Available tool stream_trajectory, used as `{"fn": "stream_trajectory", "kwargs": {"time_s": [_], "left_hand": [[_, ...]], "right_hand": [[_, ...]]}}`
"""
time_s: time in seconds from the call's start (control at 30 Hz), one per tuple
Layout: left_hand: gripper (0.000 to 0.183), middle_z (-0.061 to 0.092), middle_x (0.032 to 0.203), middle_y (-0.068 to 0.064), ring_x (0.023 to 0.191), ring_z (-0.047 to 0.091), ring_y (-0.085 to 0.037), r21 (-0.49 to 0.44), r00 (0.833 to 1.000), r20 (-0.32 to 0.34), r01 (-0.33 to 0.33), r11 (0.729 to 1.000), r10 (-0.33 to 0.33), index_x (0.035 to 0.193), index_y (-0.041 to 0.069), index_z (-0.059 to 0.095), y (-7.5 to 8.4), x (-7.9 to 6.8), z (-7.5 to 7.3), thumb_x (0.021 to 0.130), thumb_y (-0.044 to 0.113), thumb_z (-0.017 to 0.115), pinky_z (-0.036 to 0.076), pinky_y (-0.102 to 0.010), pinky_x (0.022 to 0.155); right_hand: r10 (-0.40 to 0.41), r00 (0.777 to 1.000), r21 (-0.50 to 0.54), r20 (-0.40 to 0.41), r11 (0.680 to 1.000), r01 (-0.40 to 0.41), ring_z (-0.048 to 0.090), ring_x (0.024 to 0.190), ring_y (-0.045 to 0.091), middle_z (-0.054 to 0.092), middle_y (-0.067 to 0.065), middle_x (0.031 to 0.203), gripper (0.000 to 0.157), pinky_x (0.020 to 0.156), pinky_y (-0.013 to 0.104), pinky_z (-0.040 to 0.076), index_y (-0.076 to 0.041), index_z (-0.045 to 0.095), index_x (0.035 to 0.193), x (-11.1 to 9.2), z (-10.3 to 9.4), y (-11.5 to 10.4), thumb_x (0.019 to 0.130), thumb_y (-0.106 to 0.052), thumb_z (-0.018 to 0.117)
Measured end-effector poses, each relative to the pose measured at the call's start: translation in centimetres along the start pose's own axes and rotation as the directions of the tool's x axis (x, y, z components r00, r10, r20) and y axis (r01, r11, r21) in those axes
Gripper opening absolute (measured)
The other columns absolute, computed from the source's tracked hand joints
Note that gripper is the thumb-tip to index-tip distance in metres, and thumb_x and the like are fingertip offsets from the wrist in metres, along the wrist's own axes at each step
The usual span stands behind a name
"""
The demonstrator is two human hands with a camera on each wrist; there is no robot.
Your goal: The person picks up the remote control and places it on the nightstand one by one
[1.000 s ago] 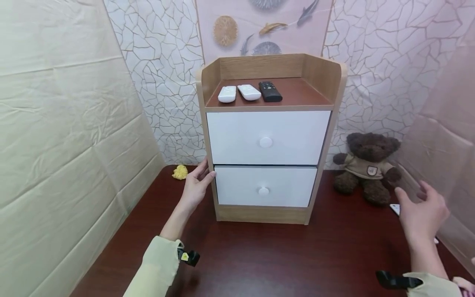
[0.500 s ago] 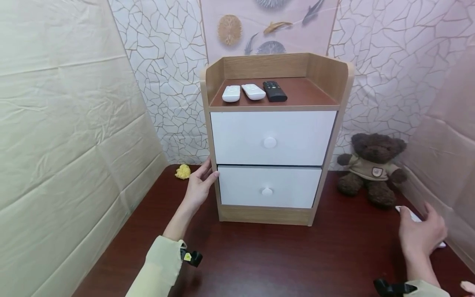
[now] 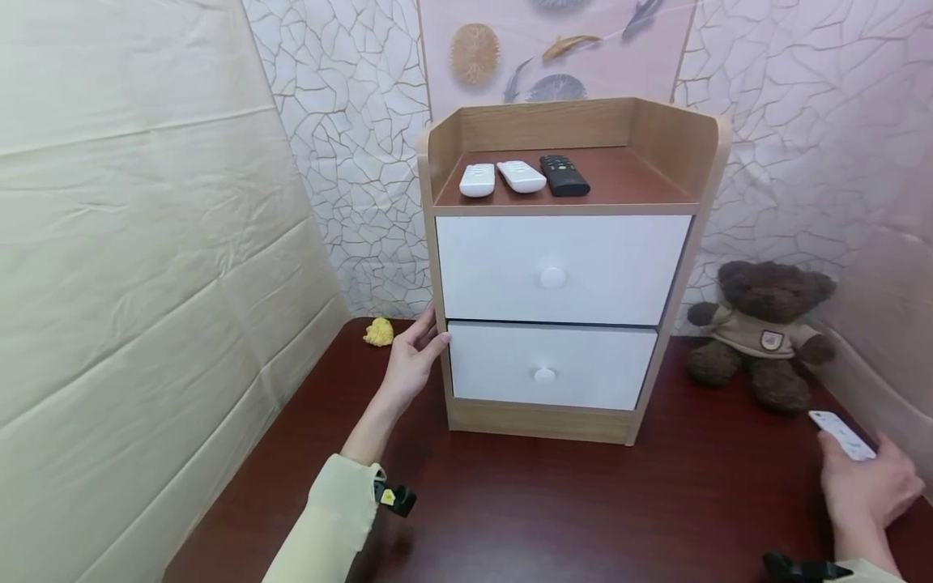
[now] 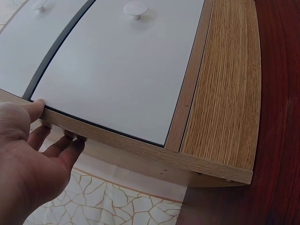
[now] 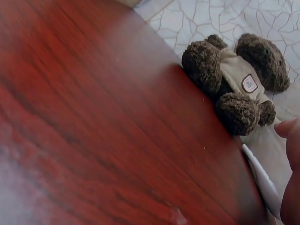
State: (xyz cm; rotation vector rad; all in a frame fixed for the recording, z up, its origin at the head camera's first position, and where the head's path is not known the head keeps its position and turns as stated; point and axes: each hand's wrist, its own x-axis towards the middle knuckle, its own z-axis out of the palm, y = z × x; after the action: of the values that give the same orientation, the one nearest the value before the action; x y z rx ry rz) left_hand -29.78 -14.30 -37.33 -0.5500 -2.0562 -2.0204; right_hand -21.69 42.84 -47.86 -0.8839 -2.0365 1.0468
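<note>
A wooden cabinet with two white drawers stands on the dark red-brown table. My left hand holds its left side edge; in the left wrist view the thumb lies on the front edge and the bent fingertips touch the side panel. At the right, my right hand is low over the near end of a white remote control, thumb and forefinger spread to either side of it. In the right wrist view the thumb stands out above the remote control, and the other fingers are out of sight.
Two white remote controls and a black one lie on the cabinet top. A brown teddy bear sits right of the cabinet. A yellow ball-like thing lies at the back left. Cloth-covered walls flank the table.
My right hand has come down over the white remote control, its thumb and forefinger now on either side. My left hand keeps its place on the cabinet. The head view has turned left.
</note>
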Motion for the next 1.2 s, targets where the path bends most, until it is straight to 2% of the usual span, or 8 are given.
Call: {"fn": "stream_trajectory", "kwargs": {"time_s": [0.37, 0.73, 0.93, 1.2], "left_hand": [[0.062, 0.035, 0.163, -0.007, 0.146, 0.038, -0.029, 0.022, 1.0, -0.016, 0.002, 1.0, -0.002, 0.16, 0.008, 0.033, 0.0, -0.1, -0.2, 0.104, 0.009, 0.061, 0.039, -0.041, 0.115], [0.063, 0.034, 0.163, -0.007, 0.146, 0.038, -0.03, 0.011, 1.0, -0.006, -0.002, 1.0, 0.002, 0.16, 0.007, 0.033, 0.0, -0.1, 0.2, 0.104, 0.007, 0.062, 0.041, -0.039, 0.114], [0.063, 0.033, 0.164, -0.005, 0.146, 0.039, -0.03, 0.018, 1.0, -0.011, 0.008, 1.0, -0.008, 0.16, 0.008, 0.033, 0.1, -0.1, 0.3, 0.104, 0.009, 0.062, 0.041, -0.039, 0.114], [0.063, 0.033, 0.164, -0.008, 0.146, 0.038, -0.03, 0.015, 1.0, -0.017, 0.007, 1.0, -0.007, 0.16, 0.006, 0.033, 0.0, -0.2, 0.3, 0.104, 0.009, 0.061, 0.04, -0.039, 0.114]], "right_hand": [[0.004, 0.999, -0.077, 0.033, 0.997, -0.002, 0.029, 0.134, 0.063, 0.041, 0.043, 0.143, 0.063, 0.114, 0.063, 0.021, 0.01, 0.041, 0.149, 0.6, 0.0, 1.2, 0.096, -0.018, 0.06], [0.028, 0.999, -0.132, 0.047, 0.991, -0.021, 0.027, 0.132, 0.066, 0.04, 0.047, 0.139, 0.057, 0.112, 0.067, 0.019, 0.013, 0.042, 0.143, 0.5, -0.5, 1.4, 0.094, -0.013, 0.052], [0.03, 0.999, -0.097, 0.03, 0.995, -0.027, 0.026, 0.13, 0.066, 0.04, 0.049, 0.135, 0.055, 0.112, 0.065, 0.018, 0.019, 0.044, 0.137, 0.4, -0.3, 2.0, 0.089, -0.007, 0.046], [0.128, 0.99, -0.045, 0.063, 0.991, -0.125, 0.019, 0.137, 0.063, 0.029, 0.05, 0.142, 0.057, 0.116, 0.063, 0.015, 0.018, 0.042, 0.14, 0.2, -0.2, 2.5, 0.09, -0.009, 0.044]]}}
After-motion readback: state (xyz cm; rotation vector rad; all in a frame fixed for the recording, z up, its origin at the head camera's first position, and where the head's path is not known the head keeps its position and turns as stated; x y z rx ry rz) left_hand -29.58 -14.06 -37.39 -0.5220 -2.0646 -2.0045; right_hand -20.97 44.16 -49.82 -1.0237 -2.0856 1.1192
